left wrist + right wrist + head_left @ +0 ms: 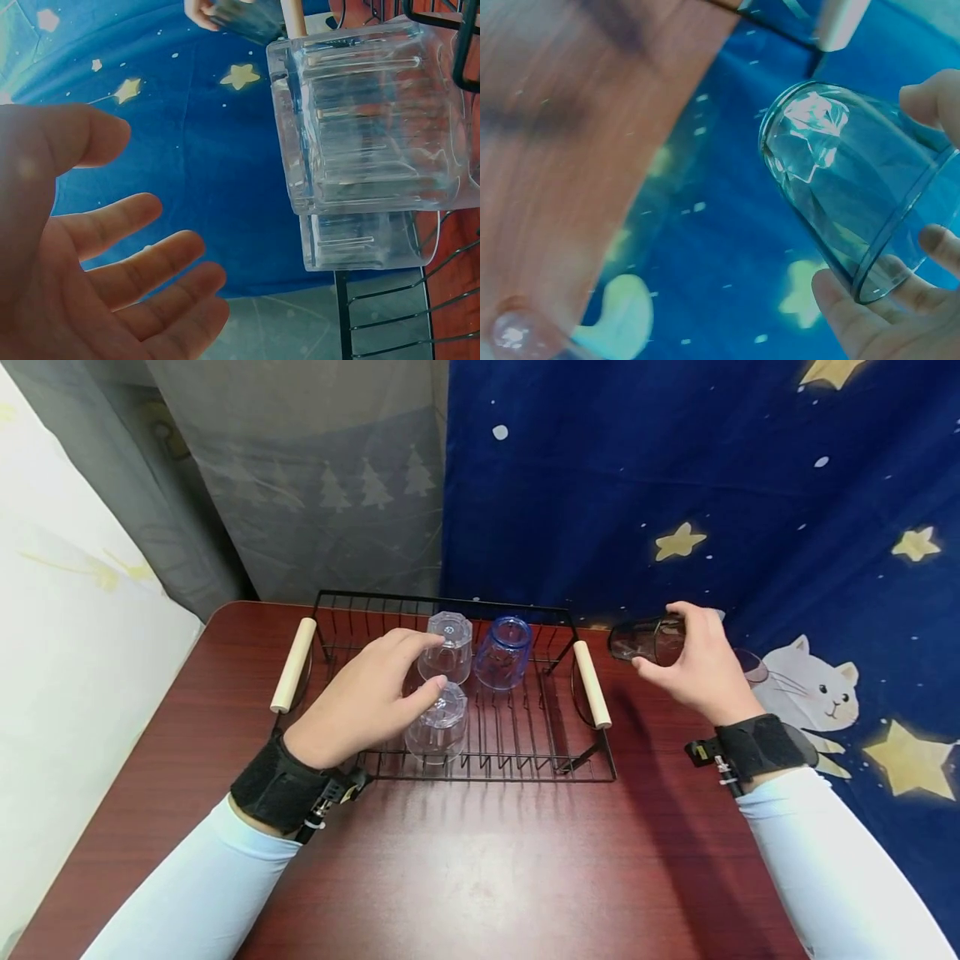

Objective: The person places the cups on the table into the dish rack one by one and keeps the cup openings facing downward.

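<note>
My right hand [697, 660] grips a smoky grey drinking glass [637, 642] in the air, right of a black wire dish rack [517, 780]. The glass [832, 187] lies tilted on its side, with thumb and fingers around one end in the right wrist view. My left hand [371, 693] hovers over the rack's left half, its fingers [142, 270] spread and apart from the glasses. Near its fingertips stand two clear faceted glasses, the front one [437, 731] and the rear one [450, 647], both bottom up. A blue glass [504, 656] stands beside the rear one.
The rack has wooden handles at its left [294, 665] and right [592, 685] ends. It stands toward the back of a reddish-brown table [480, 868]. A pinkish glass [752, 666] is partly hidden behind my right wrist. A blue starry curtain [570, 485] hangs behind the table.
</note>
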Tool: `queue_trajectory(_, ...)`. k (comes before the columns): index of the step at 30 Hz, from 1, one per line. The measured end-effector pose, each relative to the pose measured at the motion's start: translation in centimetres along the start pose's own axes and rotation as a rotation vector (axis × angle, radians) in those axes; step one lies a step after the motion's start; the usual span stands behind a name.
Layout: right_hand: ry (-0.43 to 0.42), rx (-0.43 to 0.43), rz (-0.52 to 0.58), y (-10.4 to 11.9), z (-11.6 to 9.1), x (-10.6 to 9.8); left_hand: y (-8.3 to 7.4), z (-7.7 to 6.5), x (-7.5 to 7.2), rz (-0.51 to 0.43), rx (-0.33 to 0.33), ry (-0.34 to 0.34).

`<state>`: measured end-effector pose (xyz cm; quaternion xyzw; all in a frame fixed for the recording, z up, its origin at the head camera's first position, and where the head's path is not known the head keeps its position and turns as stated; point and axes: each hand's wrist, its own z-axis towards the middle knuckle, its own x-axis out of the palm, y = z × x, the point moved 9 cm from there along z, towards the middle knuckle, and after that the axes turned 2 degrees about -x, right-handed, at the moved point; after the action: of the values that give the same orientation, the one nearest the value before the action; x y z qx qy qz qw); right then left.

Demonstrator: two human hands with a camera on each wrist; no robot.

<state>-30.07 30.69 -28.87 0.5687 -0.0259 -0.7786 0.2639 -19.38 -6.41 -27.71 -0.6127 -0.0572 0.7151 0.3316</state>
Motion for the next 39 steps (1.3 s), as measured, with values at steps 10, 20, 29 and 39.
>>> queue_trajectory(10, -0.129, -0.164, 0.152, 7.9, -1.3, -1.9, -0.7, 0.2, 0.1, -0.012, 0.027, 0.013)
queue_trajectory(20, -0.015, -0.432, 0.345, 16.6, -3.7, -0.6, -1.7, 0.5, 0.9, -0.014, 0.064, 0.047)
queue_trajectory(29, 0.081, -0.480, 0.500, 19.3, -4.8, 0.9, -3.2, 0.6, 1.8, -0.061, 0.178, 0.070)
queue_trajectory(39, 0.098, -0.554, 0.719, 19.6, -5.3, 1.1, -4.2, 0.0, 2.2, -0.165, 0.230, 0.103)
